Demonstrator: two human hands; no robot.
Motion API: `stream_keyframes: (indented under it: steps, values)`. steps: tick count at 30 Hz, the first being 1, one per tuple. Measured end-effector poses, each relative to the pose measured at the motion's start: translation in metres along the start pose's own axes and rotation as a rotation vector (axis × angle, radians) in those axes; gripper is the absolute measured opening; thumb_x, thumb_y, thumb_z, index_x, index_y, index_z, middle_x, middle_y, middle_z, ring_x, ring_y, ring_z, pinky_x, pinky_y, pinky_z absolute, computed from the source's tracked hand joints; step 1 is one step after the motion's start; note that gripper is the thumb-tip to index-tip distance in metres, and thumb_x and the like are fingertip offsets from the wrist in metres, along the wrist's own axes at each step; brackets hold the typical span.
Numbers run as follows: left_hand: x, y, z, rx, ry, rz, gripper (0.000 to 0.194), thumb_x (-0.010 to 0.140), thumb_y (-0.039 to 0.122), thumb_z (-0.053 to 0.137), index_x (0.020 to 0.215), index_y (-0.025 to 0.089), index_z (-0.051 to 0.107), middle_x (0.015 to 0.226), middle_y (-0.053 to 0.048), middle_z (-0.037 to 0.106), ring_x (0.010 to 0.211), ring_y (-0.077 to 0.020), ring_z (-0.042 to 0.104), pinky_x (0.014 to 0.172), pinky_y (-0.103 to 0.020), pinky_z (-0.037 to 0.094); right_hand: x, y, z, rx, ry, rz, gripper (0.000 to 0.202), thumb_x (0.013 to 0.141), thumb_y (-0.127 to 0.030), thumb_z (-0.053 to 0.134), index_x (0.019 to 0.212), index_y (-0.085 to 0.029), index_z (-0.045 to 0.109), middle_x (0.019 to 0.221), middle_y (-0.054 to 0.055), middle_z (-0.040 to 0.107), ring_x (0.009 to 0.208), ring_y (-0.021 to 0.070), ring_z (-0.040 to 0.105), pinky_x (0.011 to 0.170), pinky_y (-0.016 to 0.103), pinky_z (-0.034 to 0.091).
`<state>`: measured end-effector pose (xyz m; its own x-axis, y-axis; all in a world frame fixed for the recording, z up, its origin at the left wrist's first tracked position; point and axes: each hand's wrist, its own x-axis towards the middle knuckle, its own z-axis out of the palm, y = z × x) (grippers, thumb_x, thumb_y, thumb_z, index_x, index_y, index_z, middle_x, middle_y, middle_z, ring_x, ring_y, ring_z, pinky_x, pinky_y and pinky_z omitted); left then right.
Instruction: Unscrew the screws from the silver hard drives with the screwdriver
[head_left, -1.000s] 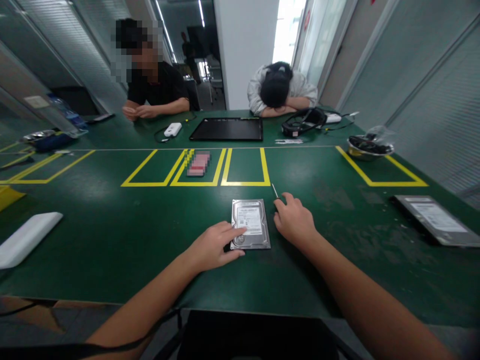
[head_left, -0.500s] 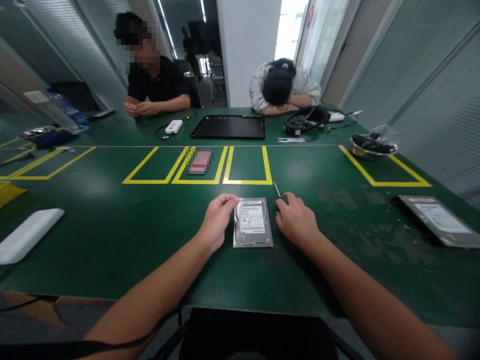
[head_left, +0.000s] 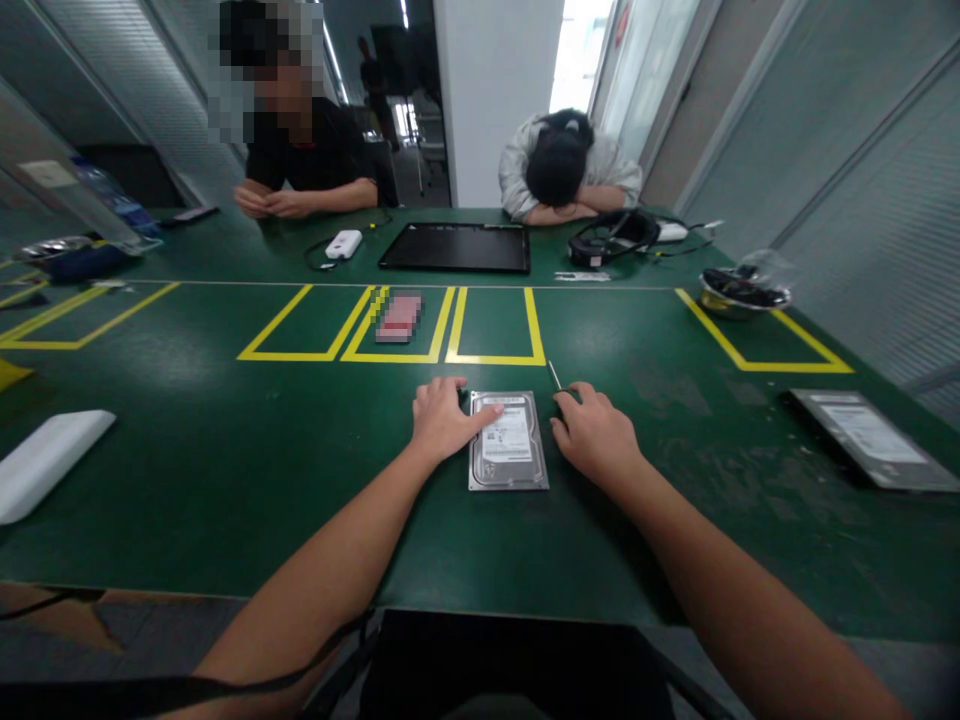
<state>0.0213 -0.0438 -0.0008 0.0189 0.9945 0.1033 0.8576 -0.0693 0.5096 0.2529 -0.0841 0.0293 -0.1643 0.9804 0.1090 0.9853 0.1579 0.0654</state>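
A silver hard drive (head_left: pixel 517 470) with a white label lies flat on the green table (head_left: pixel 300 510) in front of me. My left hand (head_left: pixel 442 420) is at its left edge, thumb stretched over the label and the other fingers apart, pointing away from me. A small dark patch shows by those fingertips; I cannot make out what it is. To the right of the drive, my right hand (head_left: pixel 596 430) is closed on a screwdriver (head_left: pixel 553 375). Its thin metal shaft points forward, while most of the handle is hidden by my fingers.
A second hard drive (head_left: pixel 874 435) lies at the right, a white slab-like object (head_left: pixel 56 460) at the left. Yellow tape outlines (head_left: pixel 495 358) mark the table, one around a pink item (head_left: pixel 400 318). Farther back are a black panel (head_left: pixel 456 248), a bowl (head_left: pixel 742 298) and two people.
My left hand has gone from pinching at the drive's upper left corner to spread fingers, its thumb now over the label. My right hand keeps the screwdriver in nearly the same place.
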Motion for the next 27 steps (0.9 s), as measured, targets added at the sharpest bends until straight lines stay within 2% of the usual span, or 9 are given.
stream_keyframes:
  steps: [5, 8, 12, 15, 18, 20, 22, 24, 27]
  values:
    - [-0.005, 0.003, -0.002, 0.034, -0.038, 0.026, 0.074, 0.066, 0.081, 0.060, 0.110, 0.022, 0.065, 0.120, -0.014, 0.058, 0.118, -0.0393, 0.044, 0.098, -0.052, 0.037, 0.001, 0.004, -0.005, -0.001, 0.026, 0.012, 0.033, 0.096, -0.036, 0.046, 0.122, -0.021, 0.059, 0.127, 0.012, 0.057, 0.104, 0.0253, 0.059, 0.076, 0.033, 0.048]
    - [-0.006, 0.004, -0.002, 0.010, -0.033, 0.008, 0.071, 0.067, 0.080, 0.061, 0.108, 0.023, 0.067, 0.120, -0.013, 0.060, 0.117, -0.0390, 0.045, 0.097, -0.052, 0.037, 0.000, 0.010, -0.012, -0.012, 0.005, 0.016, 0.032, 0.095, -0.038, 0.047, 0.120, -0.021, 0.059, 0.119, 0.011, 0.061, 0.101, 0.0247, 0.061, 0.076, 0.033, 0.048]
    - [-0.007, 0.005, -0.001, -0.009, -0.036, -0.010, 0.070, 0.068, 0.079, 0.061, 0.109, 0.022, 0.067, 0.121, -0.014, 0.061, 0.117, -0.0400, 0.045, 0.096, -0.053, 0.037, -0.006, 0.032, -0.022, -0.054, -0.037, 0.069, 0.032, 0.094, -0.038, 0.048, 0.116, -0.018, 0.061, 0.111, 0.012, 0.064, 0.096, 0.0250, 0.064, 0.071, 0.033, 0.046]
    - [-0.007, 0.005, -0.001, -0.004, -0.040, -0.016, 0.070, 0.068, 0.079, 0.061, 0.110, 0.022, 0.066, 0.121, -0.014, 0.061, 0.117, -0.0408, 0.045, 0.096, -0.053, 0.037, -0.015, 0.068, -0.022, -0.089, -0.086, 0.172, 0.031, 0.095, -0.033, 0.046, 0.113, -0.015, 0.064, 0.110, 0.014, 0.065, 0.096, 0.0259, 0.065, 0.069, 0.033, 0.044]
    - [-0.007, 0.005, -0.001, 0.003, -0.044, -0.017, 0.073, 0.068, 0.080, 0.059, 0.111, 0.021, 0.066, 0.121, -0.014, 0.061, 0.116, -0.0408, 0.045, 0.095, -0.054, 0.037, -0.025, 0.118, -0.017, -0.162, -0.246, 0.344, 0.032, 0.095, -0.029, 0.043, 0.109, -0.013, 0.067, 0.111, 0.019, 0.064, 0.098, 0.0263, 0.065, 0.067, 0.035, 0.039]
    - [-0.007, 0.006, -0.001, 0.009, -0.049, -0.017, 0.074, 0.069, 0.081, 0.059, 0.111, 0.021, 0.066, 0.121, -0.014, 0.062, 0.116, -0.0403, 0.046, 0.095, -0.053, 0.038, -0.032, 0.152, -0.014, -0.188, -0.306, 0.441, 0.029, 0.093, -0.023, 0.045, 0.100, -0.009, 0.070, 0.107, 0.023, 0.065, 0.098, 0.0271, 0.066, 0.065, 0.037, 0.036]
    - [-0.007, 0.007, -0.001, 0.027, -0.040, -0.023, 0.071, 0.070, 0.079, 0.060, 0.110, 0.022, 0.066, 0.120, -0.013, 0.063, 0.115, -0.0391, 0.047, 0.094, -0.052, 0.039, -0.037, 0.183, -0.013, -0.219, -0.312, 0.494, 0.033, 0.094, -0.026, 0.045, 0.102, -0.006, 0.069, 0.110, 0.027, 0.064, 0.101, 0.0309, 0.065, 0.066, 0.039, 0.035]
    - [-0.008, 0.009, -0.001, 0.050, -0.027, -0.031, 0.067, 0.070, 0.077, 0.061, 0.108, 0.022, 0.067, 0.119, -0.012, 0.064, 0.114, -0.0381, 0.049, 0.094, -0.051, 0.040, -0.041, 0.211, -0.013, -0.280, -0.289, 0.524, 0.035, 0.094, -0.031, 0.043, 0.105, -0.010, 0.069, 0.113, 0.023, 0.064, 0.103, 0.0336, 0.063, 0.068, 0.039, 0.040]
    - [-0.008, 0.010, 0.000, 0.062, -0.020, -0.030, 0.066, 0.070, 0.077, 0.061, 0.108, 0.023, 0.067, 0.118, -0.011, 0.064, 0.114, -0.0378, 0.050, 0.094, -0.051, 0.040, -0.036, 0.243, -0.011, -0.368, -0.165, 0.469, 0.043, 0.098, -0.037, 0.032, 0.109, -0.014, 0.066, 0.121, 0.019, 0.063, 0.106, 0.0342, 0.060, 0.070, 0.040, 0.041]
